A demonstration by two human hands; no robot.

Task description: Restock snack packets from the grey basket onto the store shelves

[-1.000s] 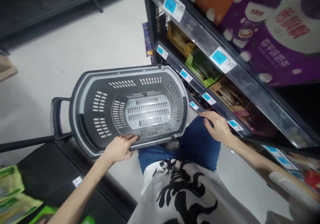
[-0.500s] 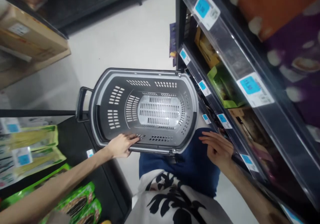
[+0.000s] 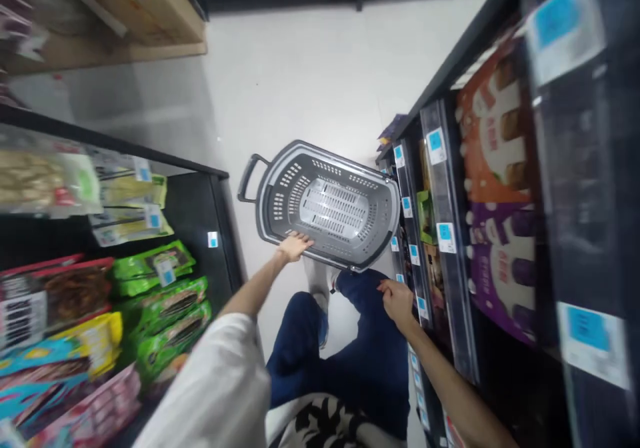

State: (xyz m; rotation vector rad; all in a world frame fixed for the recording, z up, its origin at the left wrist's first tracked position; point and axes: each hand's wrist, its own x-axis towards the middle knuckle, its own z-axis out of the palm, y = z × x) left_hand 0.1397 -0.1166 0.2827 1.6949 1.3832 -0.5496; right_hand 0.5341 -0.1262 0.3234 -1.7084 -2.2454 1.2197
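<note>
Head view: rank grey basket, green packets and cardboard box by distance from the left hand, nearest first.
1. grey basket: the left hand holds its near rim.
2. green packets: on the left, lower in the picture.
3. cardboard box: top left, far up the aisle.

basket (image 3: 327, 205) grey, slotted | trousers (image 3: 370, 355) navy | price tags (image 3: 445, 237) blue | floor (image 3: 320, 81) white
</note>
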